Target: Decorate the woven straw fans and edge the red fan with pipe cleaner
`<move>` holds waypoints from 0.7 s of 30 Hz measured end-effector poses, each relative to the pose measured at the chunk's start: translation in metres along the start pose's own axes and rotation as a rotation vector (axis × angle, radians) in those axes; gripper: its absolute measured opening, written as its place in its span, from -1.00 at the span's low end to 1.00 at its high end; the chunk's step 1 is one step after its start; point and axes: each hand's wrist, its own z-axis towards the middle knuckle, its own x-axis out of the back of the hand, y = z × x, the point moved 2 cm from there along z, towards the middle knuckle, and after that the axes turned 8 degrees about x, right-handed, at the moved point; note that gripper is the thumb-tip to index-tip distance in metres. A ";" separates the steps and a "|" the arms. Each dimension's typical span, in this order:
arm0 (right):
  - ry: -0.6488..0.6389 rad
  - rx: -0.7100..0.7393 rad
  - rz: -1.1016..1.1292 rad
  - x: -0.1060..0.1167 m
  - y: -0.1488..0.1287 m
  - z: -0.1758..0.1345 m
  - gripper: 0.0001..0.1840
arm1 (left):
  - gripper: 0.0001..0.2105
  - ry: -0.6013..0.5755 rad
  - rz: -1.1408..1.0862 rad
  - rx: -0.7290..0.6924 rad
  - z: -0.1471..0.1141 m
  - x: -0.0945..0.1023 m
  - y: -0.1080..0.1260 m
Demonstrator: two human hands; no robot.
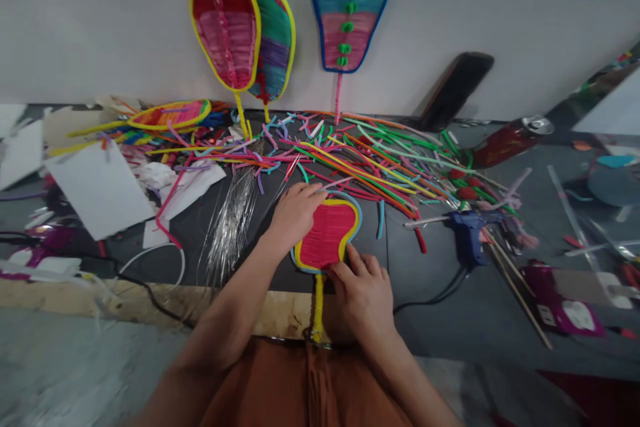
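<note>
A pipe-cleaner fan (330,233) lies flat on the dark table in front of me, with a red face, a yellow rim and a fuzzy yellow handle (319,307) pointing toward my body. Around much of the yellow rim runs a light blue pipe cleaner (358,210), standing slightly off it at the upper right. My left hand (299,210) is closed over the fan's upper left edge, covering part of the rim. At the lower right edge, my right hand (364,283) pinches the rim between thumb and fingers.
Loose pipe cleaners (360,167) are heaped behind the fan. Finished fans (227,33) lean on the wall, beside a black phone (457,90). A drink can (515,141) and blue glue gun (467,237) are right; silver tinsel strands (230,233) and white paper (103,190) are left.
</note>
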 end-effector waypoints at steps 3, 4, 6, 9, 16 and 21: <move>0.013 0.002 0.000 0.000 0.000 0.000 -0.87 | -0.54 -0.017 0.033 0.040 0.005 -0.002 -0.003; 0.012 0.002 0.003 0.000 0.000 0.000 -0.87 | -0.57 -0.016 0.052 0.061 0.005 -0.002 -0.005; 0.005 0.002 0.009 0.000 0.000 0.000 -0.86 | -0.61 -0.010 0.092 0.112 0.003 0.000 -0.008; 0.005 0.004 0.020 0.000 0.000 0.000 -0.87 | -0.64 -0.006 0.154 0.172 -0.001 0.003 -0.010; 0.037 0.017 0.055 -0.002 0.002 -0.001 -0.88 | -0.64 -0.004 0.159 0.306 -0.004 0.005 -0.015; 0.033 0.017 0.053 -0.003 0.002 -0.001 -0.89 | -0.63 -0.012 0.121 0.339 -0.003 0.003 -0.022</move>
